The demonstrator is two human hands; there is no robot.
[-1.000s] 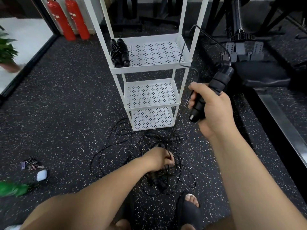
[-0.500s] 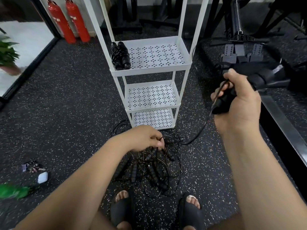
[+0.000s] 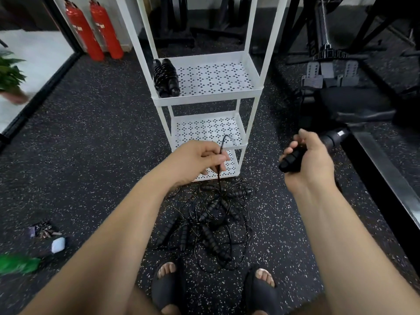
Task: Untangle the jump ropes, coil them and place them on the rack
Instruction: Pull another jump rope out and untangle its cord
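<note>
Jump ropes are in both hands. The left hand (image 3: 197, 160) has its grip pinched tight on a thin black cord (image 3: 218, 176), with the thumb pressing it against the fingers. The cord loops up over the hand and also drops straight down into the pile. The right hand (image 3: 311, 162) has its grip wrapped round a black handle (image 3: 291, 161). One more dark end (image 3: 334, 138) sticks out past that hand, and I cannot tell if it is a second handle.

Below the hands, on the speckled floor (image 3: 91, 155), lies the pile (image 3: 213, 219). It has many bumpy handles and thin cords all mixed up. It sits just in front of the white rack (image 3: 250, 96), between the rack and the person's two black slippers (image 3: 168, 289).

On the rack's top shelf, one rope (image 3: 166, 78) sits rolled up at the left side.

I think the job has only just begun. One rope is put away and one is being pulled free. Most are still in a knot. They need pulling apart, rolling up and putting on the rack.
</note>
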